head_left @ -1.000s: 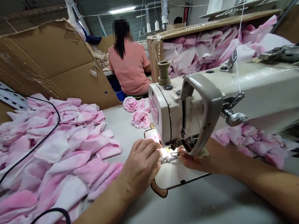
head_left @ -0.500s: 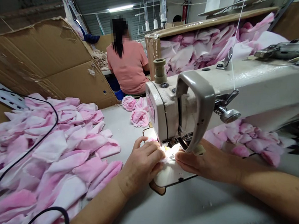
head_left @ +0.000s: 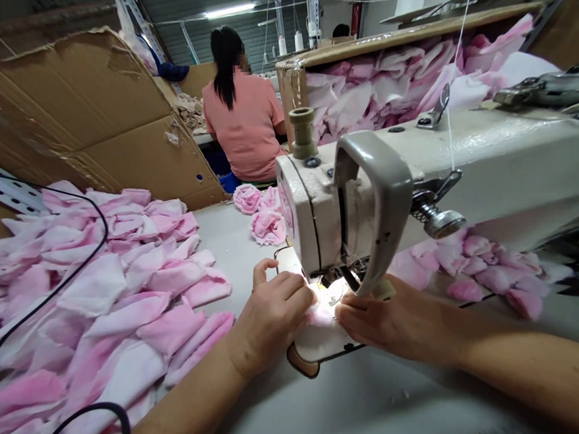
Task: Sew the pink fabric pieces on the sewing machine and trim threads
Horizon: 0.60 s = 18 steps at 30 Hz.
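Note:
A white sewing machine (head_left: 313,209) stands before me, its lamp lighting the needle area. My left hand (head_left: 279,313) lies left of the needle, fingers closed on the edge of a small pink-and-white fabric piece (head_left: 322,312). From the right, my right hand (head_left: 376,317) reaches under the machine head and pinches the same piece, fingertips near the presser foot. Glare and my fingers hide much of the fabric. Beyond the left hand, several gathered pink fabric rosettes (head_left: 268,226) lie on the table.
Loose pink fabric pieces (head_left: 102,303) cover the left side, with a black cable (head_left: 75,275) across them. More pink pieces (head_left: 476,263) lie under the machine arm. Behind stand a cardboard sheet (head_left: 114,117) and a box of pink fabric (head_left: 293,91). A person (head_left: 243,124) sits farther back.
The fabric piece now shows more between my hands, in front of the needle. Both hands have shifted slightly in the picture, and the whole view has moved a little.

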Available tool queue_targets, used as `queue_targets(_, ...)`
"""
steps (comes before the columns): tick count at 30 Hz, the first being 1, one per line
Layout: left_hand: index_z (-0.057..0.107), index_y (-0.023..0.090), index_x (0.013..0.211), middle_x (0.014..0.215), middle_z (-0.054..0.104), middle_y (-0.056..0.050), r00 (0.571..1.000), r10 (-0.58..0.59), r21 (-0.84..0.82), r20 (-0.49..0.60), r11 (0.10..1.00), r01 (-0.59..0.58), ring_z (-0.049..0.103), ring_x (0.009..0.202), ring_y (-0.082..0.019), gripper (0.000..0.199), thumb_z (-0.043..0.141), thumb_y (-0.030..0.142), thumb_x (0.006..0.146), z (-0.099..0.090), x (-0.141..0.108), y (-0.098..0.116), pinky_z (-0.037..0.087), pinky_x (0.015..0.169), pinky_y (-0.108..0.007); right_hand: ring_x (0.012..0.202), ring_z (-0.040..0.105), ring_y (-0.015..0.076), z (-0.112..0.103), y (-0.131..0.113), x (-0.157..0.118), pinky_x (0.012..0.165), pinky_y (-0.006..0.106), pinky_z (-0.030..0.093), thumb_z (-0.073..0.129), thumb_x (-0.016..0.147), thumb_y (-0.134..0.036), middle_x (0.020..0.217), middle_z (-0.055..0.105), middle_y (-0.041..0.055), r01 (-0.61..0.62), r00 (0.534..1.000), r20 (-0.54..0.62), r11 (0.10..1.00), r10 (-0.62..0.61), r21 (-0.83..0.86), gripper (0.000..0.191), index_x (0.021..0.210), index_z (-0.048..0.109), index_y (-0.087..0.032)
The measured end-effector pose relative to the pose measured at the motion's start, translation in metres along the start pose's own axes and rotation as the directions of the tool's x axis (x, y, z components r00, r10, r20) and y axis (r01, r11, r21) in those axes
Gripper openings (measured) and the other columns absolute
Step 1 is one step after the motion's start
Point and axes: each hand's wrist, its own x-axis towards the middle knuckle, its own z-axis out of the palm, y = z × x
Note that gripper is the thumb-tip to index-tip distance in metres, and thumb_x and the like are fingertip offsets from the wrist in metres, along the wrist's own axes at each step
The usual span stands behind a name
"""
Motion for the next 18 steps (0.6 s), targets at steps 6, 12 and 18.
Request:
queue_targets(6, 0.054, 0.017, 0.074, 0.074, 0.06, -0.001, 1.0, 0.026, 0.062, -0.001, 0.998, -0.026, 0.054, 0.074, -0.017, 0.023, 0.043, 0.011, 0.093, 0.001, 0.001, 0.005, 0.031, 0.088, -0.042, 0.057, 0.036, 0.0114, -0.003, 0.002, -0.005, 0.055, 0.034, 0.015, 0.04, 0.092, -0.013, 0.063, 0.048, -0.0028, -0.054, 0.994, 0.096, 0.993, 0.044, 0.107, 0.021, 0.073, 0.047, -0.019)
queue_targets(12, 0.051, 0.018, 0.074, 0.078, 0.06, 0.0, 1.0, 0.011, -0.046, 0.013, 0.999, -0.01, 0.052, 0.072, -0.014, 0.019, 0.049, 0.009, 0.091, 0.003, -0.002, 0.006, 0.036, 0.079, -0.033, 0.057, 0.036, 0.0107, -0.016, 0.001, -0.003, 0.055, 0.032, 0.019, 0.035, 0.097, -0.014, 0.063, 0.048, -0.0029, -0.091, 0.994, 0.086, 0.974, 0.075, 0.208, 0.03, 0.069, 0.045, -0.018)
queue_targets(18, 0.051, 0.017, 0.076, 0.075, 0.057, 0.0, 0.994, 0.023, -0.025, 0.11, 0.999, -0.021, 0.05, 0.069, -0.014, 0.025, 0.038, 0.012, 0.096, 0.006, -0.003, 0.005, 0.038, 0.069, -0.03, 0.057, 0.036, 0.01, -0.008, 0.004, -0.008, 0.054, 0.029, 0.021, 0.041, 0.092, -0.015, 0.064, 0.047, -0.004, -0.102, 0.995, 0.008, 0.958, 0.103, 0.269, 0.024, 0.069, 0.043, -0.019)
